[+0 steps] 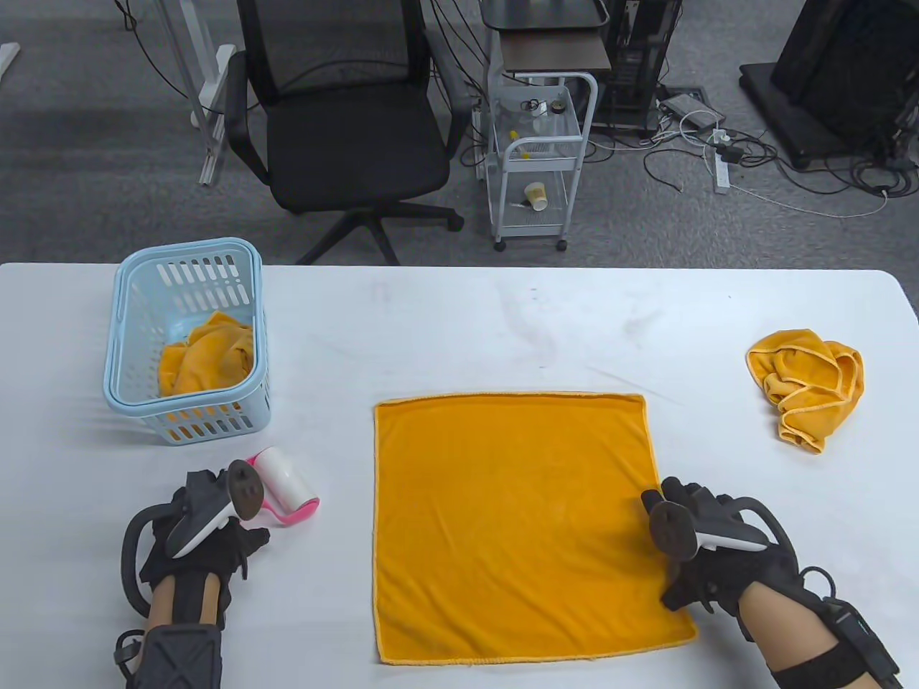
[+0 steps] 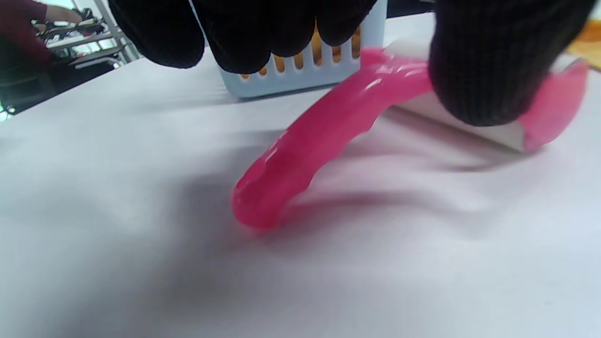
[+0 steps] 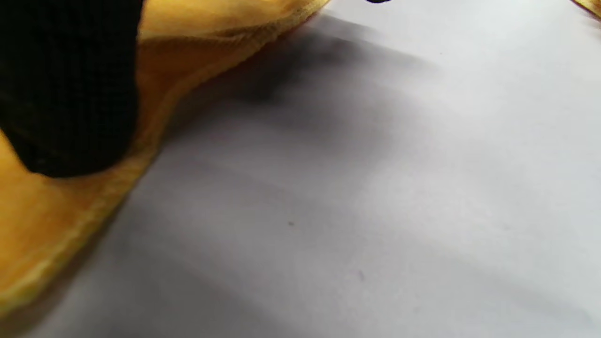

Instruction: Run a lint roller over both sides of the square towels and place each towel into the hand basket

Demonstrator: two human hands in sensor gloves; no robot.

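Flat orange towel (image 1: 517,524) spread at table (image 1: 459,323) centre, its right edge partly hidden under my right hand (image 1: 707,552), whose fingers pinch that hem. Basket (image 1: 188,337) far left, crumpled towel inside. Lint roller (image 1: 281,484) lies just below the basket, handle pointing toward me; tracker hides it, my left hand (image 1: 204,535) hovers above, grip unclear.

Flat towel (image 1: 513,524) spread mid-tabletop (image 1: 459,323), near edge. Hand basket (image 1: 188,337) far left, one towel (image 1: 208,353) in it. Lint roller (image 1: 281,485) before basket, left of flat towel. Crumpled towel (image 1: 808,384) far right.
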